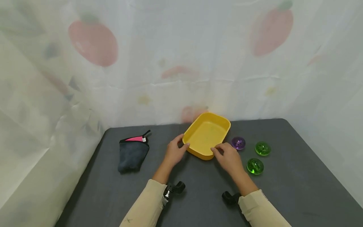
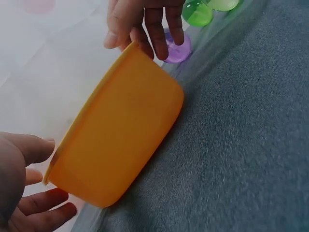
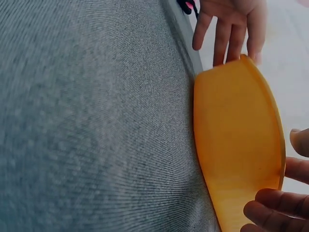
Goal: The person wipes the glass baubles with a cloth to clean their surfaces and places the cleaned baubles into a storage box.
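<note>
A yellow tray [image 1: 207, 132] stands empty on the dark grey table [image 1: 297, 183]. My left hand [image 1: 177, 150] is at the tray's near-left corner, fingers fairly straight, thumb touching the rim. My right hand [image 1: 222, 153] pinches the tray's near-right rim between thumb and fingers. In the left wrist view the tray [image 2: 120, 130] lies between my left hand [image 2: 24, 183] and my right hand's fingers [image 2: 154, 38]. The right wrist view shows the tray's wall [image 3: 236, 135], the left hand's straight fingers [image 3: 227, 34] behind it and the right hand's fingertips [image 3: 270, 210] at its rim.
A purple disc [image 1: 238, 142] lies just right of the tray, and two green discs [image 1: 262, 148] [image 1: 255, 165] lie farther right. A dark folded cloth with pink trim [image 1: 132, 153] lies to the left. A white printed curtain [image 1: 181, 63] encloses the table's back and sides.
</note>
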